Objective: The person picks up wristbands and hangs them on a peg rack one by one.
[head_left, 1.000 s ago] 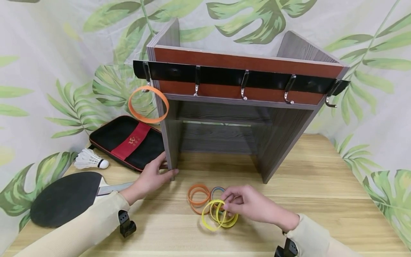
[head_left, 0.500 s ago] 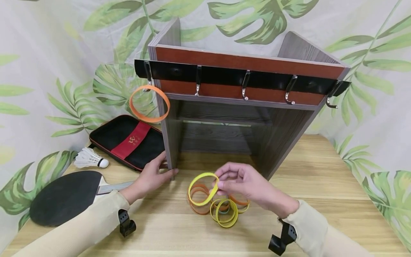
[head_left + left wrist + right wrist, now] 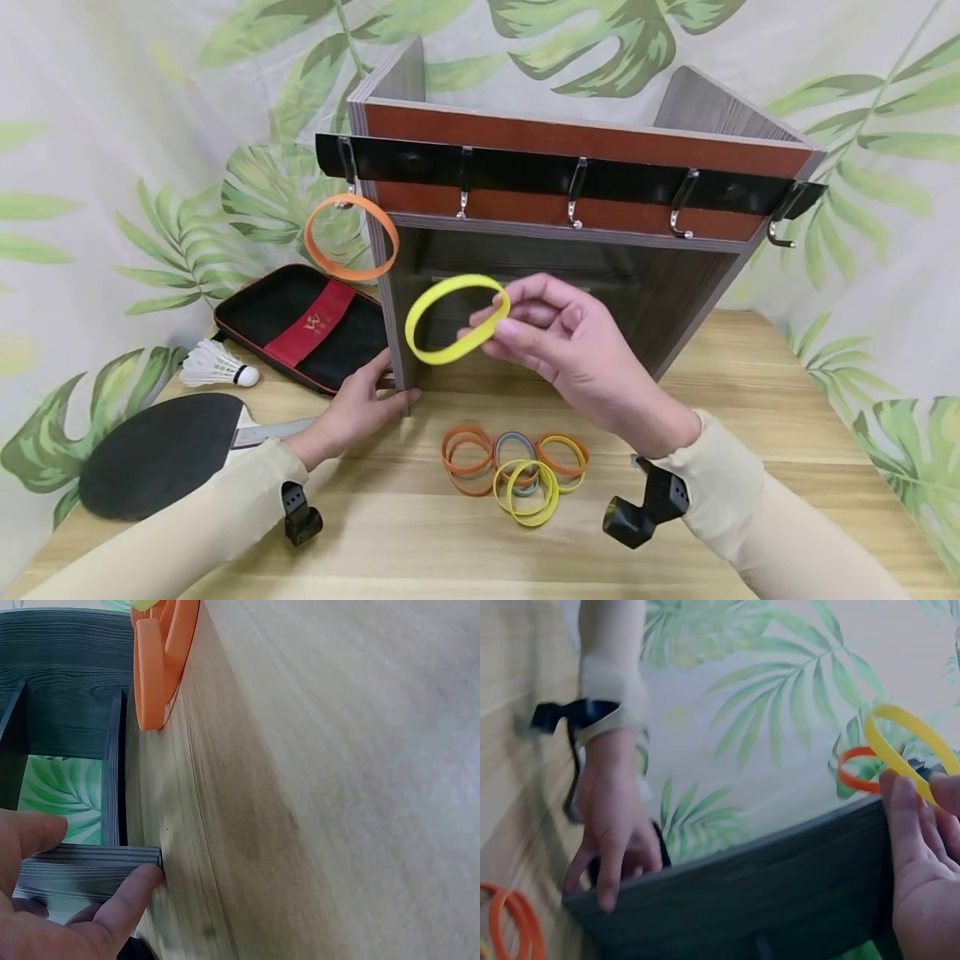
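The grip of the right hand [image 3: 573, 337] pinches a flat-banded yellow ring [image 3: 442, 359] at its right side, raised before the opening of a grey wood-grain cabinet [image 3: 682, 292], near an orange ring [image 3: 350, 272] on the leftmost metal hook [image 3: 347, 160]. The left hand [image 3: 362, 410] has its grip closed round the lower front end of the cabinet's left panel [image 3: 398, 354], while slim orange, yellow and blue rings [image 3: 531, 522] lie clustered on the pale wooden surface [image 3: 750, 467].

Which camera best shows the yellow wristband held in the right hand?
The head view: the yellow wristband shows as nearly a full loop, covered only where the right hand pinches it. The right wrist view cuts it off at the edge; I can't pick it out in the left wrist view.
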A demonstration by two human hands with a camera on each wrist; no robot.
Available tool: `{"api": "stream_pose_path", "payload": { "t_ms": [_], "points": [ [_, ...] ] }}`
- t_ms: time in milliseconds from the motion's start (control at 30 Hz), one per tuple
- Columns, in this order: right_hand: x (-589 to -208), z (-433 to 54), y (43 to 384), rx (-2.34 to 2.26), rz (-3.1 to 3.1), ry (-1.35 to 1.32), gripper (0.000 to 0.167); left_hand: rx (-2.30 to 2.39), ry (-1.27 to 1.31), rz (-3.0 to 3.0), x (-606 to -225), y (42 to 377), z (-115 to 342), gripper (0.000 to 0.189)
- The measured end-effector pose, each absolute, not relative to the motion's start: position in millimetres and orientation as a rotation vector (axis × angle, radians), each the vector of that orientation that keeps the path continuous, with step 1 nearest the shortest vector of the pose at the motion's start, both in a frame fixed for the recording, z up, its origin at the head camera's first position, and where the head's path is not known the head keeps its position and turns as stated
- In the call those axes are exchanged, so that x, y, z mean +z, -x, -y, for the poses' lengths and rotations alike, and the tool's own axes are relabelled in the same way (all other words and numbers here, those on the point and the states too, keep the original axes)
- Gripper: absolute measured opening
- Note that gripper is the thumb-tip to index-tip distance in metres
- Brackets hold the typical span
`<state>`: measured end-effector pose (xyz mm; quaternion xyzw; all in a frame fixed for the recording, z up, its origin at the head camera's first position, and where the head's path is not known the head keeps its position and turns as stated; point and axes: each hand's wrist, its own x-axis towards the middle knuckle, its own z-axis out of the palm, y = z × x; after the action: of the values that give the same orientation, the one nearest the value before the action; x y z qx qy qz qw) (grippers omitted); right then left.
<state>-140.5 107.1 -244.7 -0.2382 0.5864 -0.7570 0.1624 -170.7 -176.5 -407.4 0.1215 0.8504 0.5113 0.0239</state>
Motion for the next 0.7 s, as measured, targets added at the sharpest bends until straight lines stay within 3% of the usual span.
{"api": "stream_pose_path", "payload": {
  "t_ms": [700],
  "points": [
    [-226.0, -88.7, 151.6, -2.479, -1.52, 0.484, 0.019, 1.598, -0.441, -2.646, -413.4, 171.9, 178.5, 0.067]
  ]
}}
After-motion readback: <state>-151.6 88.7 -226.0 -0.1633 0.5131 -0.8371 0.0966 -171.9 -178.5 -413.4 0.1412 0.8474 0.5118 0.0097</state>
